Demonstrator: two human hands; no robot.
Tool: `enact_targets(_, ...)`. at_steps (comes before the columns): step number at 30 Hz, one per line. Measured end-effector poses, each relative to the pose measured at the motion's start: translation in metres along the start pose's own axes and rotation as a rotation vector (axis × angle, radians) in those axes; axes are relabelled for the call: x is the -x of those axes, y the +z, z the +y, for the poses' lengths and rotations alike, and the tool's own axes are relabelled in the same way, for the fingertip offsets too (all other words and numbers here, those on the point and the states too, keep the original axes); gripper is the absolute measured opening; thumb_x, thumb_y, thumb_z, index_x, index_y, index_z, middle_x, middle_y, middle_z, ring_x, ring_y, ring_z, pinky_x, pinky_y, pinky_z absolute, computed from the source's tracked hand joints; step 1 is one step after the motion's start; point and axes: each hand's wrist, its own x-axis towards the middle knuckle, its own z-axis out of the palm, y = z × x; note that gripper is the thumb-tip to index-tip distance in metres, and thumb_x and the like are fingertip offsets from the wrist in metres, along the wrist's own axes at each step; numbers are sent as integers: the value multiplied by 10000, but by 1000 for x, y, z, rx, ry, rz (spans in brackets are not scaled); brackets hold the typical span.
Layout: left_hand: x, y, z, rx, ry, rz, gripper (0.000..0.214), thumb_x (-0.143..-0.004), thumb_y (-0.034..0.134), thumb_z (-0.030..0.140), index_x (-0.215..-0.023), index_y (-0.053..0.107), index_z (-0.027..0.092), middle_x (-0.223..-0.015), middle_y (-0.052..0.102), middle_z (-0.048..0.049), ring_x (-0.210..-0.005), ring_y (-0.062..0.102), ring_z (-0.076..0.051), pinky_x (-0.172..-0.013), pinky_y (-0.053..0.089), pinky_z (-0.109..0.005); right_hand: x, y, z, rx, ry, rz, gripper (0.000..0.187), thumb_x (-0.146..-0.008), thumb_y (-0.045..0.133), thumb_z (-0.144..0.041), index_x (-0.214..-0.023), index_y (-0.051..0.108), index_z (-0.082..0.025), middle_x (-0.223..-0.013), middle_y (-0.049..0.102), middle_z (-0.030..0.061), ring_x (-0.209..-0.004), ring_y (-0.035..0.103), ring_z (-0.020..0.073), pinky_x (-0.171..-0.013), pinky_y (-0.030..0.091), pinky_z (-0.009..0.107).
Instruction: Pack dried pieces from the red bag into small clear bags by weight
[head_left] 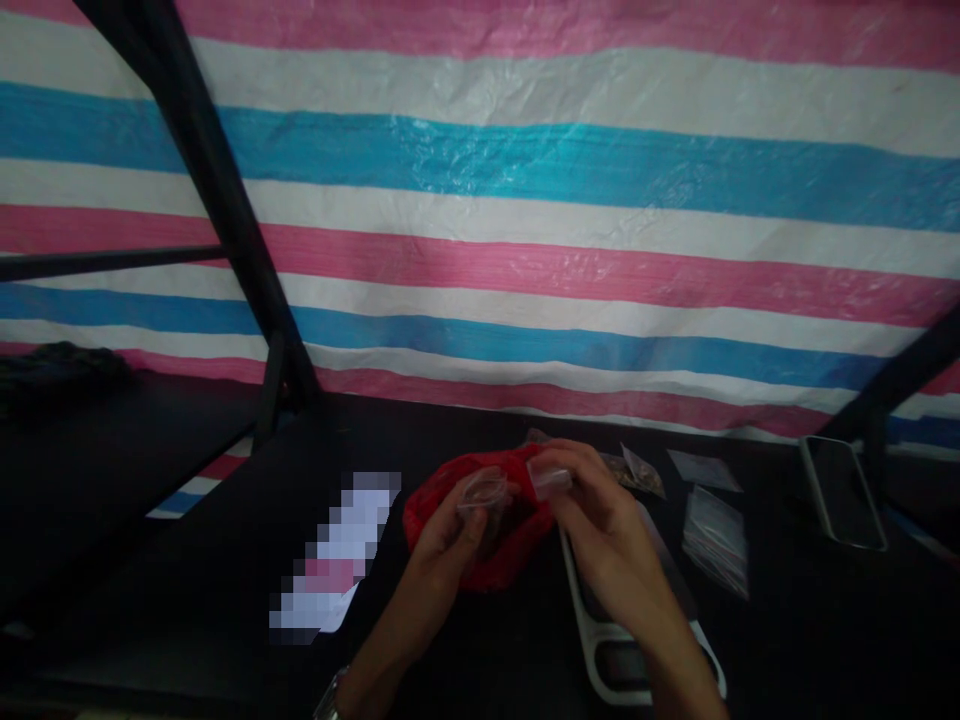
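Note:
My left hand (448, 535) pinches a small clear plastic bag (484, 492), its mouth gaping, over the red bag (431, 500). My right hand (600, 520) is closed on another small piece of clear plastic (550, 482), which looks like a zip bag. The red bag stands with its mouth open under both hands, and its contents are too dark to make out. Beneath my right hand and forearm lies a white-rimmed digital scale (589, 625), partly covered by them.
Small filled plastic bags (637, 472) lie behind the scale. To the right are a single flat clear bag (705, 470), a stack of clear bags (716, 540) and a phone (844, 492). A blurred-out paper (337, 560) lies left. Black frame posts (225, 190) stand before a striped sheet (525, 270).

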Motion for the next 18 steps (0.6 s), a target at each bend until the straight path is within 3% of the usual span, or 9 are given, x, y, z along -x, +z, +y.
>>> enact_targets(3, 0, -3, -7, 108, -42, -21, 527, -914, 767, 514, -1353, 719, 225, -1342, 769, -118, -1283, 702, -309, -1158, 504, -444, 3, 0, -2, 83, 37, -90, 330, -958, 445, -163, -1016, 750, -274, -1001, 702, 16, -963, 654, 207, -890, 521, 330)
enact_targets(6, -1, -3, -12, 131, -57, -28, 501, -918, 768, 483, -1338, 724, 213, -1350, 763, -122, -1276, 704, -310, -1146, 502, -439, 5, 3, 0, 214, 13, -167, 407, -958, 411, -122, -1068, 763, -295, -1043, 696, 17, -1012, 647, 210, -937, 496, 343)
enact_targets(11, -5, -3, -23, 188, -78, -48, 570, -894, 776, 556, -1348, 729, 214, -1398, 738, -119, -1339, 661, -338, -1205, 445, -467, 4, 7, 6, 335, 73, -262, 271, -999, 502, -162, -1042, 740, -286, -1071, 653, 23, -989, 650, 196, -903, 489, 336)
enact_targets(15, -14, 0, -32, 267, -111, -110, 593, -857, 741, 670, -1216, 806, 203, -1182, 814, -131, -1238, 707, -379, -1174, 479, -541, 1, 8, 5, 270, 42, -258, 187, -1001, 548, -195, -878, 678, -247, -963, 629, 8, -888, 621, 169, -793, 471, 291)
enact_targets(18, -16, 0, -26, 289, -135, -123, 545, -867, 721, 659, -1156, 831, 210, -1059, 827, -132, -1169, 733, -388, -1122, 521, -576, -4, 10, 4, 204, 2, -212, 202, -1020, 549, -235, -848, 656, -247, -898, 628, -3, -855, 605, 166, -783, 464, 284)
